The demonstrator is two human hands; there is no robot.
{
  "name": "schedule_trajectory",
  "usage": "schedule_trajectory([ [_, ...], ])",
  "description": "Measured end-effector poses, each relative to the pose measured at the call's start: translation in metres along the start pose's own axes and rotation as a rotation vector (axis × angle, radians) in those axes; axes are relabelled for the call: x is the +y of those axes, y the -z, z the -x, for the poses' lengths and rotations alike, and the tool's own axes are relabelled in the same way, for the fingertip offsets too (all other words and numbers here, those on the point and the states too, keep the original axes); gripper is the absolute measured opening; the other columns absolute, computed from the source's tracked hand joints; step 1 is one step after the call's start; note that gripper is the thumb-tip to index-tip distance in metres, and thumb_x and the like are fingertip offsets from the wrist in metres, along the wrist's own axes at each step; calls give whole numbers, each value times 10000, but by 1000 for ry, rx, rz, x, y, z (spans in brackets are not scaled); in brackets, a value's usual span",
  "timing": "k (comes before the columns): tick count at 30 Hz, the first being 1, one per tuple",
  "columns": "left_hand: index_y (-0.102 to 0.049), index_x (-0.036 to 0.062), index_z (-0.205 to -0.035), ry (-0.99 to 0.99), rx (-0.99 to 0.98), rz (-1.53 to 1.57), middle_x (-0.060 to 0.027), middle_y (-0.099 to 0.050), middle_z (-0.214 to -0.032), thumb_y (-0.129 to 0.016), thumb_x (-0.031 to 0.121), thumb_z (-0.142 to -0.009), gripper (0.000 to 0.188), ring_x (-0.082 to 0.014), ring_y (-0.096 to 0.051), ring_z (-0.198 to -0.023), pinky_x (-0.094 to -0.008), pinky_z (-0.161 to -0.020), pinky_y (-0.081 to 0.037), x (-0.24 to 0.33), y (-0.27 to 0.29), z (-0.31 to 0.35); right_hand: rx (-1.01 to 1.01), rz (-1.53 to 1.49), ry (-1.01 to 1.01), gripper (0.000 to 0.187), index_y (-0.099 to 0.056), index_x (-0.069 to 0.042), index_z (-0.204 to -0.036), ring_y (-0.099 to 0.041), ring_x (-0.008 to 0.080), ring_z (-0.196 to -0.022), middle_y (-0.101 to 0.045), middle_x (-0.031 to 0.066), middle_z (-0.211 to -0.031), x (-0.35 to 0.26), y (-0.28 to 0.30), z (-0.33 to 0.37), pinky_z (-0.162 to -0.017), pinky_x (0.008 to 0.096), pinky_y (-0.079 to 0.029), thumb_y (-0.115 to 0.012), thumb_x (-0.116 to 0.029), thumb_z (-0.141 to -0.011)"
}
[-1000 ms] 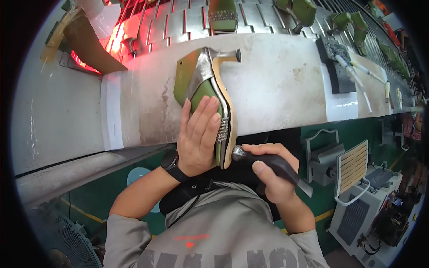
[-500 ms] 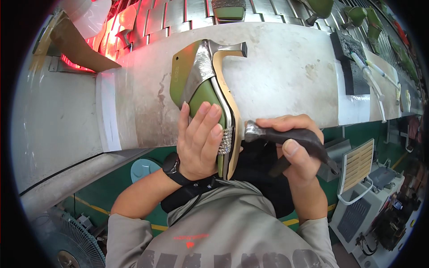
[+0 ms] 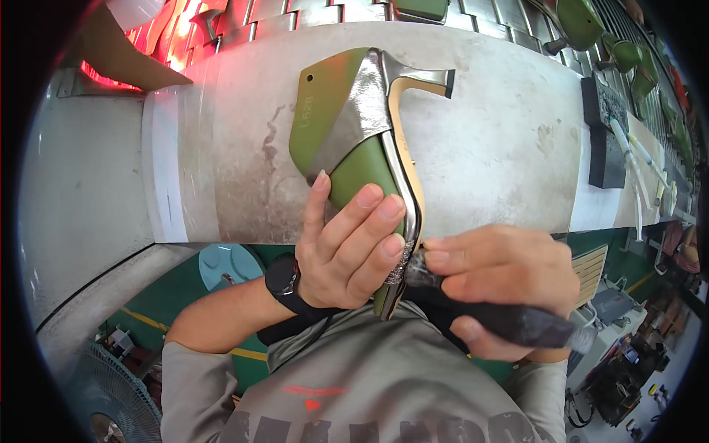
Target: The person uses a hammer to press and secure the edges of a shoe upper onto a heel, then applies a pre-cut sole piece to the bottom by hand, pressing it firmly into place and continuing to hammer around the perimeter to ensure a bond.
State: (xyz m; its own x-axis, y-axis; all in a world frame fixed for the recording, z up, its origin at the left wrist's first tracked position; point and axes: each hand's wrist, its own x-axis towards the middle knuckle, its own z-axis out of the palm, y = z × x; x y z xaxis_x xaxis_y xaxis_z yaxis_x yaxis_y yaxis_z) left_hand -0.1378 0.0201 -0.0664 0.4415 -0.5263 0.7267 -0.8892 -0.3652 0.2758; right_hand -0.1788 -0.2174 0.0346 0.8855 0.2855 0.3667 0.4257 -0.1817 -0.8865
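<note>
A silver high-heeled shoe point(image 3: 371, 96) sits on a green shoe last point(image 3: 363, 171), turned on its side with its heel pointing right at the far end. My left hand point(image 3: 343, 247) closes round the last and the shoe's front part, fingers over the green side. A textured silver strap shows by the fingertips. My right hand point(image 3: 513, 269), closed, grips a dark-handled tool with a metal head point(image 3: 517, 325). The tool's head is against or very near the sole edge by the toe; its exact contact is hidden by the fingers.
A worn pale worktop point(image 3: 502, 140) spans the front. Behind it runs a slatted metal conveyor point(image 3: 317, 15) with more green lasts point(image 3: 580, 26). Dark blocks point(image 3: 605, 136) and brushes point(image 3: 634, 166) lie at the right. A blue stool point(image 3: 225, 264) and a fan point(image 3: 111, 391) stand lower left.
My right hand has turned over, knuckles up, and brought the tool's head in toward the toe. The shoe and my left hand have shifted slightly right and nearer.
</note>
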Motion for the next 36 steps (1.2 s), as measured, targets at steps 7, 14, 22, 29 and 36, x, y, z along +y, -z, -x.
schedule_trajectory([
  [7,-515,59,-1420,16,11,15,-183,-652,-1429,-577,137,-1082,352,-351,-618,-1365,-704,-1172,-400,0,0,-5,7,122,-39,278,-755,28,-959,-788,347,-912,-772,196,-1008,-27,-22,6,-806,386,-673,-867,-40,-714],
  [14,-483,12,-1433,-35,-41,11,-264,-599,-1460,-707,233,-1009,528,-433,-593,-1368,-720,-1172,-375,-2,-1,-4,-106,3,-259,249,-755,1,-1006,-792,331,-974,-782,158,-1028,-41,-42,45,-862,408,-660,-846,-57,-781],
  [22,-524,54,-1411,16,7,57,-210,-634,-1437,-607,146,-1065,368,-378,-612,-1367,-747,-1151,-388,-1,-2,-1,292,-109,-308,330,-677,73,-1187,-756,361,-1139,-742,298,-1204,-27,-25,28,-999,421,-607,-780,15,-879],
  [29,-497,99,-1463,30,15,47,-152,-590,-1487,-607,169,-1062,422,-343,-582,-1395,-773,-1152,-379,2,-7,7,231,-280,-498,287,-689,51,-1173,-771,320,-1100,-757,263,-1201,-16,3,-2,-959,389,-616,-753,39,-893],
  [36,-489,151,-1490,45,-6,66,-67,-574,-1499,-623,225,-1048,468,-288,-541,-1437,-767,-1181,-349,4,-7,12,117,-380,-724,227,-696,81,-1123,-747,185,-1014,-787,209,-1138,1,37,-53,-903,316,-595,-738,2,-914],
])
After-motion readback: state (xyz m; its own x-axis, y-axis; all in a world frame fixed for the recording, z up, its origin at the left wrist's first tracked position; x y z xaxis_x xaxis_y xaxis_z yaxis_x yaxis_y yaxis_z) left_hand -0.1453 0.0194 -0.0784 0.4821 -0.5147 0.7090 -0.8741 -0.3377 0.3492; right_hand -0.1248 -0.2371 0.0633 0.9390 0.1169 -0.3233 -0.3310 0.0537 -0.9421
